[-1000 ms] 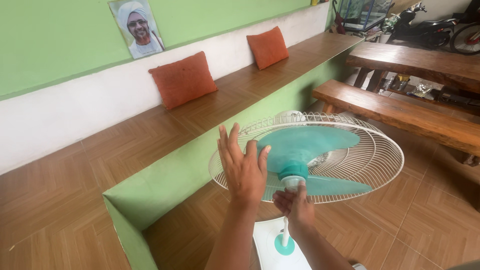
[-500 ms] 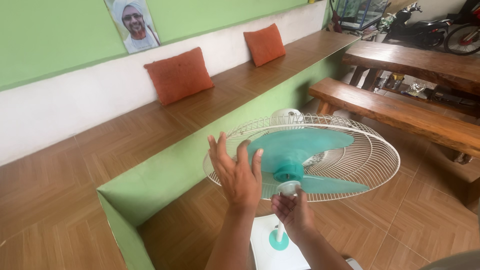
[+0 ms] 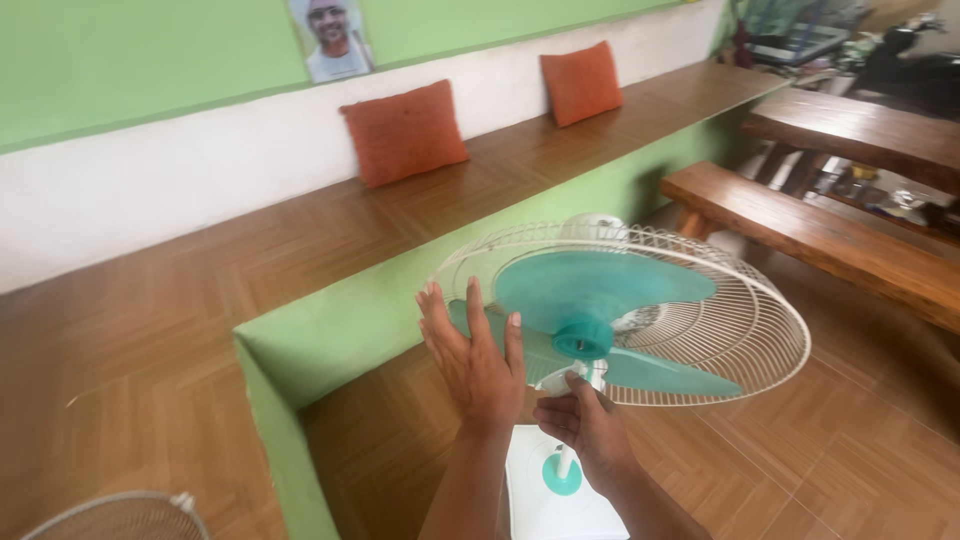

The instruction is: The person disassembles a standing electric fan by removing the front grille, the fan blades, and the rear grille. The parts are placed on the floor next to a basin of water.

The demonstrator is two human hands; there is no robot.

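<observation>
Left hand flat, fingers spread, holding nothing, at rim of white wire-grille fan w/ teal plastic blades. Right hand curled round white fan stem below hub. Fan stood on brown tiled floor, beside green ledge.

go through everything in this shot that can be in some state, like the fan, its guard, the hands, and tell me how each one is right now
Fan: head tilted to face upward, on its stand.
Front guard: off, lying at lower left.
Rear guard: in place behind the blades.
Teal blades: exposed; spinning or not, cannot tell.
Left hand: open, fingers spread, at the rear guard's rim.
Right hand: curled around the neck under the fan's head.
Orange cushions: upright against the wall.
</observation>
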